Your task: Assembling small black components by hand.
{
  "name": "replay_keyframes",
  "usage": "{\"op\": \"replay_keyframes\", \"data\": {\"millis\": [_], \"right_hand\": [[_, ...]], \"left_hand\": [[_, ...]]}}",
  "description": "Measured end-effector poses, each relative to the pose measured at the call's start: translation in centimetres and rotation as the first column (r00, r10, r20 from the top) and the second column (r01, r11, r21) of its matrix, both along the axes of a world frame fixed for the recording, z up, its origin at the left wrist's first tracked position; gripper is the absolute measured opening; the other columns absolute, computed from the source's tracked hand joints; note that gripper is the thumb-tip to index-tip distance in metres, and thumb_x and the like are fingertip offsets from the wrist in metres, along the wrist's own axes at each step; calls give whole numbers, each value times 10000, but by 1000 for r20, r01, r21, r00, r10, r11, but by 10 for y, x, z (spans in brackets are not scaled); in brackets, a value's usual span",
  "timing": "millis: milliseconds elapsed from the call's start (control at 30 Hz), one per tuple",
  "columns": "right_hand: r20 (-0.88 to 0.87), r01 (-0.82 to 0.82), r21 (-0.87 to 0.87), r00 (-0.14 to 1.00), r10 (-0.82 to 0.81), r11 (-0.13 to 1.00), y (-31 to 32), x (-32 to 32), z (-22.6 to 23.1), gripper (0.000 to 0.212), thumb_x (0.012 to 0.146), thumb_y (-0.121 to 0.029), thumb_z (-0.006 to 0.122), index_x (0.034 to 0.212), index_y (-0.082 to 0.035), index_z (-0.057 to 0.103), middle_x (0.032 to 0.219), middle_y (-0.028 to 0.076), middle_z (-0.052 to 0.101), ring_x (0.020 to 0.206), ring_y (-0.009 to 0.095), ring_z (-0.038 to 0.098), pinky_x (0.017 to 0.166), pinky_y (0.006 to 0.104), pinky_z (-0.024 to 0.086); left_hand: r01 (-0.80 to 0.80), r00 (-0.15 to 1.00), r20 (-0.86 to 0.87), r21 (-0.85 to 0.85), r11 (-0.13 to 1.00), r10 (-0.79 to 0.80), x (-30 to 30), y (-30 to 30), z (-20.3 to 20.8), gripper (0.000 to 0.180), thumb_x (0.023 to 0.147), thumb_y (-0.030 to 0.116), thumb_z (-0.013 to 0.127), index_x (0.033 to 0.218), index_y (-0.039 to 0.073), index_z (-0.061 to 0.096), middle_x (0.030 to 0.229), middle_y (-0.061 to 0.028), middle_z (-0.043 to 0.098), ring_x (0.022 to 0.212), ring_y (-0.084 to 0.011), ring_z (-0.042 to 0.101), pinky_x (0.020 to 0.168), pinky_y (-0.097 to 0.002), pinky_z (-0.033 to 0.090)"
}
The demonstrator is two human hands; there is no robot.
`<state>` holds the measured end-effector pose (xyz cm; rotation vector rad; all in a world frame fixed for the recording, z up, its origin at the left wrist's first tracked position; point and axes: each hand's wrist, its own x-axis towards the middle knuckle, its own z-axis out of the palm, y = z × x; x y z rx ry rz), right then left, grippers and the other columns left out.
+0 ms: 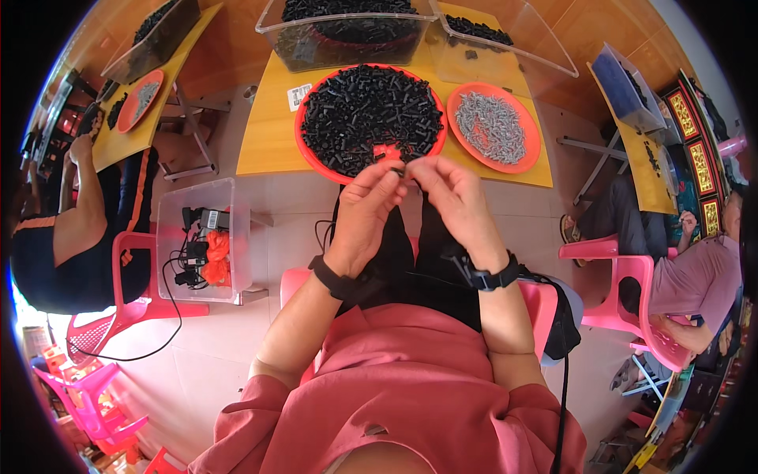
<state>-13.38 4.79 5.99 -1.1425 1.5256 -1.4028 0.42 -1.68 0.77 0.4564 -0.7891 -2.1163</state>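
Observation:
Both hands meet over the near rim of a round red tray (301,141) heaped with small black plastic pieces (371,110). My left hand (368,204) is closed in a pinch on a small black plastic piece (399,171). Touching or almost touching it, my right hand (453,196) also has its fingertips pinched together; what they hold is too small to make out. To the right sits an orange-red plate (530,142) with a pile of small silvery metal parts (491,126), which look like screws.
Clear plastic bins (339,49) of black pieces stand at the back of the yellow table (264,146). A bin (241,272) with cables and orange bags is on the floor at left. People sit at tables on both sides, on pink chairs (620,272).

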Motion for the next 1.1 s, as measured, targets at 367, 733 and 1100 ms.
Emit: {"op": "replay_keyframes", "data": {"millis": [367,733,1100], "right_hand": [[-906,105,-20,418,-62,994,-64,-16,-14,159,745,-200,726,756,-50,673,752,121,636,742,314,640,619,420,497],[-754,18,-30,657,-34,999,-72,-12,-6,140,782,-149,678,784,-9,671,691,139,669,663,303,673,595,395,524],[-371,-77,-337,927,-57,938,-37,9,-8,90,862,-8,637,940,29,661,992,80,561,705,107,604,640,212,499]], "left_hand": [[-87,983,-141,188,978,115,7,-17,-2,188,967,170,548,1115,69,604,1049,-47,660,781,-76,568,710,-192,476],[-43,988,-141,166,985,66,7,-18,-1,199,970,192,546,1122,77,600,1033,-29,660,764,-62,558,677,-186,466],[175,976,-155,157,972,-151,5,-12,1,181,981,205,526,1091,80,597,900,18,596,722,-50,517,675,-179,430]]}}
